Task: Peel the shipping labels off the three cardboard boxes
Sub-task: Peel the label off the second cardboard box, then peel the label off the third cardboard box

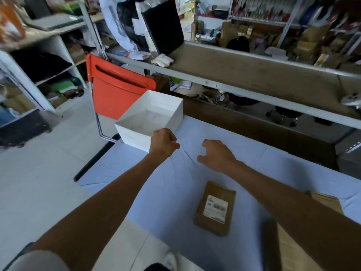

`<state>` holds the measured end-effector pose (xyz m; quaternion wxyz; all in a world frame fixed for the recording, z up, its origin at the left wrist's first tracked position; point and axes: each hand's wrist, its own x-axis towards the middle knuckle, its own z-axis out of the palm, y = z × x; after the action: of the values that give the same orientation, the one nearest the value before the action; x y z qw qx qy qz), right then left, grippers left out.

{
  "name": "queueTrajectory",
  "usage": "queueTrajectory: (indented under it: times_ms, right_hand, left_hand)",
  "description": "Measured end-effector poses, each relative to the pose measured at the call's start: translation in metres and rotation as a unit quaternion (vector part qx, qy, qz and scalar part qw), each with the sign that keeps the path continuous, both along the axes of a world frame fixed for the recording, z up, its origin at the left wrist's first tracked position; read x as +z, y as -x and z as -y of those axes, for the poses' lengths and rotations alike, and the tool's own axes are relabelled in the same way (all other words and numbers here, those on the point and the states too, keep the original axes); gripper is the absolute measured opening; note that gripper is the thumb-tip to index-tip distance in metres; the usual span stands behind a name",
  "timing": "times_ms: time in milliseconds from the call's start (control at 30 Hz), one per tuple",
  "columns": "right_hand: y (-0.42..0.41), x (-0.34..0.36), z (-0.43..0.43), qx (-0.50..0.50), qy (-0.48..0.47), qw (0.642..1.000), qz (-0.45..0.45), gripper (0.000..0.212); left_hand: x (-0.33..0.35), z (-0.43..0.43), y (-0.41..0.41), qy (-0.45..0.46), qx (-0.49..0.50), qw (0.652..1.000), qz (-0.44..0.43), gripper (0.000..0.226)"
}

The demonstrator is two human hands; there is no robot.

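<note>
A small brown cardboard box [215, 209] lies flat on the table's pale blue cloth [175, 182], a white shipping label [215, 208] stuck on its top. A second cardboard box [328, 200] shows partly behind my right forearm, and a larger brown one [289, 251] sits at the lower right edge. My left hand [163, 142] hovers with curled fingers at the near rim of the white bin; whether it pinches anything I cannot tell. My right hand [216, 154] hangs above the cloth with loosely curled fingers, holding nothing.
An open white bin [134, 133] stands at the table's far left corner. Behind it is an orange chair [117, 89]. A grey rail and brown partition [254, 75] run along the table's far side. Cluttered shelves [48, 55] stand at the left.
</note>
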<state>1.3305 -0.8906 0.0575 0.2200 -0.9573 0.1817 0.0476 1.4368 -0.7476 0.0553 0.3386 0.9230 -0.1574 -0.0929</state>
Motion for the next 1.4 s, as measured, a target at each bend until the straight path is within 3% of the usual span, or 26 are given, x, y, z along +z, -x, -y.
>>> queueTrajectory:
  times_ms: [433,500,600,700,767,1067,1400]
  right_hand:
    - [-0.107,-0.009,-0.037,0.04,-0.004,0.999,-0.026,0.038]
    - [-0.123,-0.009,-0.035,0.041,-0.02,0.999,-0.01,0.038]
    - [-0.141,-0.009,-0.032,0.038,-0.032,0.999,0.017,0.017]
    - [-0.151,-0.012,-0.03,0.043,-0.039,0.998,0.018,0.022]
    - [-0.153,-0.014,-0.029,0.044,-0.037,0.998,0.017,0.033]
    - [-0.135,-0.012,-0.029,0.015,-0.024,1.0,-0.002,0.03]
    - [-0.077,0.003,-0.027,-0.028,0.013,0.999,-0.022,0.044]
  left_hand:
    - [-0.017,-0.025,-0.107,-0.018,0.049,0.998,0.018,0.013]
    - [-0.018,-0.023,-0.122,-0.007,0.063,0.998,0.031,0.019]
    - [-0.023,-0.023,-0.137,-0.02,0.048,0.998,0.019,0.029]
    - [-0.029,-0.028,-0.144,-0.003,0.054,0.998,-0.014,0.032]
    - [-0.031,-0.032,-0.147,0.01,0.062,0.998,-0.026,0.032]
    - [-0.03,-0.031,-0.126,-0.007,0.019,1.0,-0.005,0.029]
    - [-0.017,-0.011,-0.065,-0.025,-0.074,0.997,0.018,0.026]
